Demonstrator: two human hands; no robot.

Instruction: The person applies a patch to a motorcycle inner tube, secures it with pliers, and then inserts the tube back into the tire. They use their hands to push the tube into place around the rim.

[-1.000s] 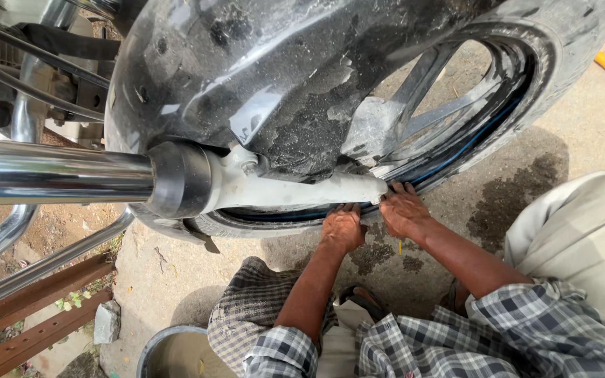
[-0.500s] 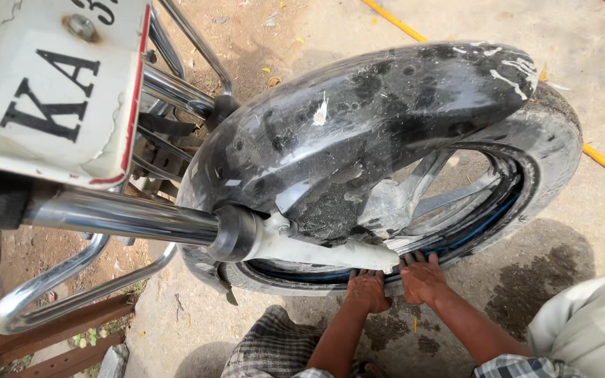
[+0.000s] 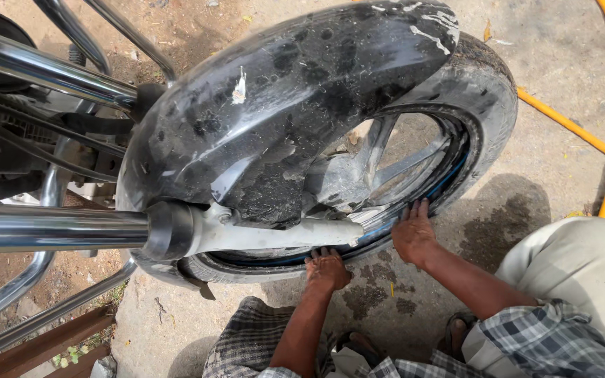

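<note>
Flanking hands (image 3: 369, 252), seemingly wet mudguard (image 3: 281, 105) overhead

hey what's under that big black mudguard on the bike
Under the black mudguard sits the tyre with its spoked wheel rim; both hands, left and right, press its lower edge. The top of the tyre is covered.

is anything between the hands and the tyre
Nothing visible. The left hand and the right hand both lie flat against the lower edge of the tyre; the chrome fork leg passes above the left hand.
</note>
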